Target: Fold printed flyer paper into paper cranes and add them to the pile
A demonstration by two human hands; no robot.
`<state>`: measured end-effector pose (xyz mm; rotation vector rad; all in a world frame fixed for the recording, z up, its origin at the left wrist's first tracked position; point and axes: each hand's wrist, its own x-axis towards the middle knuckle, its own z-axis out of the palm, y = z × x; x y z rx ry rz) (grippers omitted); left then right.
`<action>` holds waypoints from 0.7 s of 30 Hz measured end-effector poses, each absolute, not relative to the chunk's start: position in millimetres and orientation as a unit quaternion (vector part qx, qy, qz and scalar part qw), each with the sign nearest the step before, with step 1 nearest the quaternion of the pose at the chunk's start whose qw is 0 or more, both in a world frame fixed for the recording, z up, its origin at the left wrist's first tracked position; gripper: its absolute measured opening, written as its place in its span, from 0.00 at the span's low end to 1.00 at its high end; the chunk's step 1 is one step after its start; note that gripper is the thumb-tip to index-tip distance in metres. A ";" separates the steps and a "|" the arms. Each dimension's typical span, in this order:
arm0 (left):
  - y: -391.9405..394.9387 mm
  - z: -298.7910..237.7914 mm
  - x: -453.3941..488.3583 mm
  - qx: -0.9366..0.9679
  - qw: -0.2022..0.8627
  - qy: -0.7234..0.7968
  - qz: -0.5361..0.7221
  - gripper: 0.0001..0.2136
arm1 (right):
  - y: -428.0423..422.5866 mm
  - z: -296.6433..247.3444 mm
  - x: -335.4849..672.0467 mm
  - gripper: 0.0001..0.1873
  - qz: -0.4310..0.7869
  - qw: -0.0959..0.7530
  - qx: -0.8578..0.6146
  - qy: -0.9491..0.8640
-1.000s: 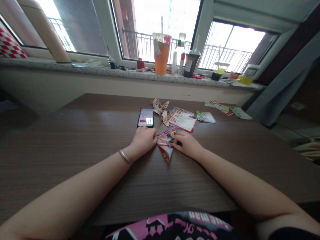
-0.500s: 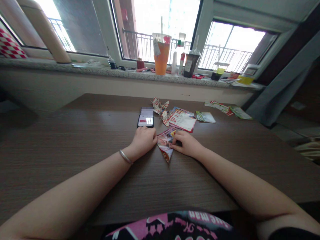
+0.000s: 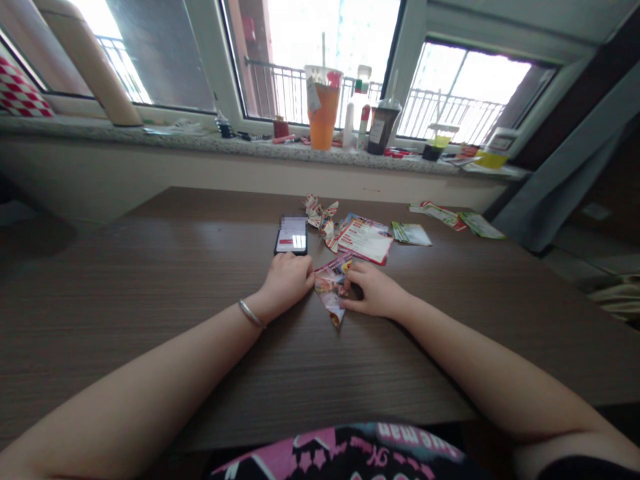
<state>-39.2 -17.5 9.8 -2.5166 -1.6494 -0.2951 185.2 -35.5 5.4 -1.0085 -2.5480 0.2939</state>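
Observation:
A folded piece of printed paper (image 3: 331, 295), triangular with its tip pointing toward me, lies on the brown wooden table (image 3: 150, 280). My left hand (image 3: 286, 280), a bracelet on its wrist, rests with curled fingers against the paper's left edge. My right hand (image 3: 374, 291) presses on the paper's right side, thumb low along the fold and fingers bent over it. Just beyond my left hand lies a black phone (image 3: 291, 240) with its screen lit.
Finished folded paper shapes (image 3: 321, 217) and printed leaflets (image 3: 366, 240) lie behind the hands, with more leaflets (image 3: 411, 233) to the right. The windowsill holds an orange drink cup (image 3: 323, 107), a dark cup (image 3: 383, 127) and small items. A grey curtain (image 3: 565, 173) hangs right.
My right hand has slid a little down and toward me along the paper's right edge, flattening the fold. The left hand has stayed put.

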 end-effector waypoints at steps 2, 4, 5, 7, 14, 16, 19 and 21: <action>-17.8 10.3 -39.2 -0.830 0.058 -0.546 -0.097 0.09 | -37.0 6.7 185.2 0.15 0.103 0.184 -0.361 -0.909; -18.0 10.5 -39.3 -0.830 0.060 -0.545 -0.099 0.09 | -38.9 8.0 185.0 0.17 0.101 0.178 -0.366 -0.908; -18.0 10.5 -39.3 -0.831 0.062 -0.544 -0.101 0.09 | -40.0 8.7 184.7 0.18 0.100 0.175 -0.369 -0.907; -17.7 10.3 -39.2 -0.831 0.062 -0.544 -0.101 0.10 | -42.0 9.9 184.1 0.19 0.099 0.167 -0.377 -0.906; -16.3 9.3 -39.0 -0.831 0.060 -0.544 -0.095 0.10 | -48.2 14.9 181.0 0.23 0.101 0.138 -0.396 -0.902; -16.0 8.7 -39.4 -0.832 0.061 -0.542 -0.098 0.10 | -50.1 16.7 180.5 0.23 0.100 0.133 -0.400 -0.901; -15.8 8.1 -39.7 -0.833 0.062 -0.540 -0.103 0.10 | -52.6 19.0 180.1 0.23 0.097 0.127 -0.404 -0.901; -15.8 8.2 -39.6 -0.833 0.063 -0.540 -0.104 0.10 | -53.8 20.0 180.0 0.24 0.094 0.124 -0.404 -0.901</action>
